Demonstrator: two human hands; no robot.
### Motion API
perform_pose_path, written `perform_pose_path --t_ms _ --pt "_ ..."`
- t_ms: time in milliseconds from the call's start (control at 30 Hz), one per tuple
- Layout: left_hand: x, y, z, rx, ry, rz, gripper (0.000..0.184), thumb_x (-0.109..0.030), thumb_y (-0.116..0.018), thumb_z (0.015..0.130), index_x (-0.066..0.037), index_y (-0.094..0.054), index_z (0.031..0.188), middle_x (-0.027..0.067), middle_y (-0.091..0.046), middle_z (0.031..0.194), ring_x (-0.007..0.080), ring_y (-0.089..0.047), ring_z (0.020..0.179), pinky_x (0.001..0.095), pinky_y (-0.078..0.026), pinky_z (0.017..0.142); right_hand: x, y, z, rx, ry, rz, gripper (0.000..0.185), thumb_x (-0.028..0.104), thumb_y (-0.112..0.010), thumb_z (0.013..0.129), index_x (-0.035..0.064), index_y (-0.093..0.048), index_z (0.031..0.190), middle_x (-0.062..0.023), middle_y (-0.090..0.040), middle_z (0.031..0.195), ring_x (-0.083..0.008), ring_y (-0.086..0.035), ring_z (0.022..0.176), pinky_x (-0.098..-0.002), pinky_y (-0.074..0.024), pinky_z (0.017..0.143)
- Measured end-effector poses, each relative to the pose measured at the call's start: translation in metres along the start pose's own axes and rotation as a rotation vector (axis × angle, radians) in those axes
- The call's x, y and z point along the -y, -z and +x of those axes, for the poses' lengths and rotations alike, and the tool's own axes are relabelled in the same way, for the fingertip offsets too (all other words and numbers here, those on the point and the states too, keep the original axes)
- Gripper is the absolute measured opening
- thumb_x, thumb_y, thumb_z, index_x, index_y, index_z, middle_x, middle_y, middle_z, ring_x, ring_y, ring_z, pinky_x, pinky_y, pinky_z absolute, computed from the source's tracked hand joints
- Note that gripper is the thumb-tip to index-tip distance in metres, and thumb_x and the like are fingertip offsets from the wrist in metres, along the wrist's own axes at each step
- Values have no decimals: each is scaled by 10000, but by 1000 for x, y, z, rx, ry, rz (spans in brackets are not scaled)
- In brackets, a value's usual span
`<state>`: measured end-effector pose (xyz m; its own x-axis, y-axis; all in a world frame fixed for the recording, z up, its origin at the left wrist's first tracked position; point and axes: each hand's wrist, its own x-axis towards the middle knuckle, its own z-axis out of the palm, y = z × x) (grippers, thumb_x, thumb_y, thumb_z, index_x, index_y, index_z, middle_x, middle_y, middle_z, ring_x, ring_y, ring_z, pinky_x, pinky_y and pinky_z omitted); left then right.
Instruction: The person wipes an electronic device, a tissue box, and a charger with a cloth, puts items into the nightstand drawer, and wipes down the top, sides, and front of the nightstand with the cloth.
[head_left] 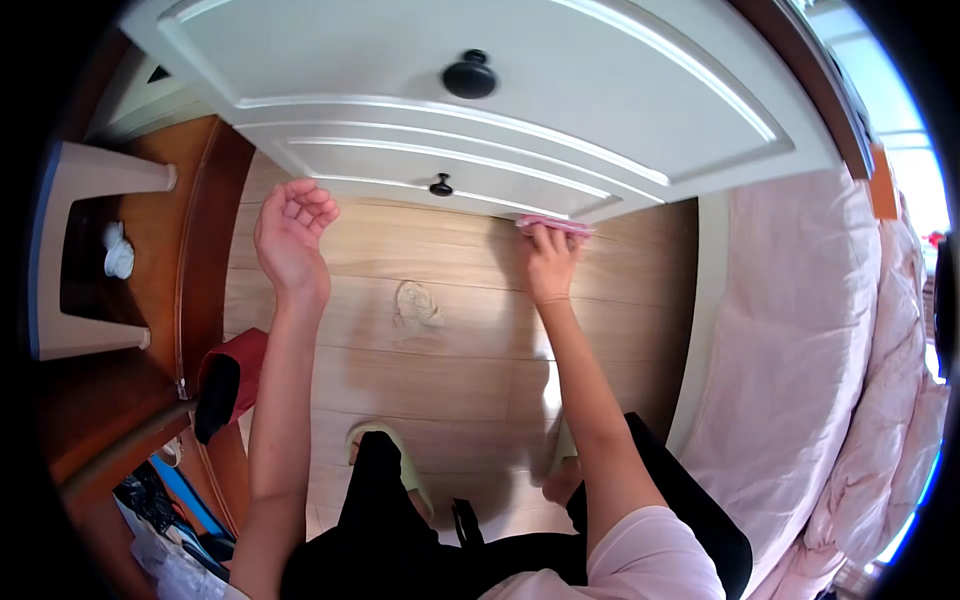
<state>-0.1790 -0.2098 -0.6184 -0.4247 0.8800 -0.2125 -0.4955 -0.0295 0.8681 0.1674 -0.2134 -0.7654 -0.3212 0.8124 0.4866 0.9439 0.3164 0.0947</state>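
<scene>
My right hand (pixel 551 268) is closed on a folded pink cloth (pixel 580 229). The cloth is at the lower edge of a white drawer front (pixel 400 165), right of its small black knob (pixel 441 185). Raised at the left, before the same drawer front, my left hand (pixel 295 230) has its palm showing and its fingers loosely curled, with nothing in it. Between my forearms a crumpled pale beige thing (pixel 418 304) lies on the wood-look floor (pixel 455 370); its kind I cannot make out.
Above is a larger drawer front with a black knob (pixel 469 75). To the right stands a bed with a pale pink sheet (pixel 790 330). At left are brown wooden furniture (pixel 215 230), a pale stool (pixel 100 165) and a red-and-black item (pixel 232 380). My feet wear light green slippers (pixel 412 470).
</scene>
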Motion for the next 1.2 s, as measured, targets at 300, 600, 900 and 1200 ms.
perform_pose_path --t_ms 300,600,900,1200 --pt "21 -28 -5 51 36 54 345 -311 -441 1047 -10 -608 1046 74 -635 923 182 -618 868 334 -518 838 -28 29 2 -688 -1453 1482 368 -108 -548 863 113 -629 1146 -109 -569 1220 -246 -557 1132 -348 -587 731" --pt "-4 -6 -7 -3 -34 18 323 -264 -441 1031 6 -617 1001 87 -638 875 186 -620 794 332 -526 773 45 121 115 -911 -1376 1518 310 71 -535 912 74 -471 1215 -83 -549 1138 -197 -575 977 -374 -521 715" --pt "-32 26 -3 -71 -84 -20 345 -307 -449 1047 -8 -622 1036 79 -644 909 185 -624 829 335 -522 802 175 106 165 -672 -665 878 277 -49 -646 753 75 -644 1002 -79 -568 1011 -241 -561 975 -369 -459 876" --pt "-47 53 1 -140 -135 -36 349 -312 -450 1046 -5 -617 1043 75 -640 912 181 -617 834 335 -523 806 288 69 210 -341 -112 892 440 -51 -683 639 101 -706 1051 -101 -603 1009 -284 -598 993 -412 -492 866"
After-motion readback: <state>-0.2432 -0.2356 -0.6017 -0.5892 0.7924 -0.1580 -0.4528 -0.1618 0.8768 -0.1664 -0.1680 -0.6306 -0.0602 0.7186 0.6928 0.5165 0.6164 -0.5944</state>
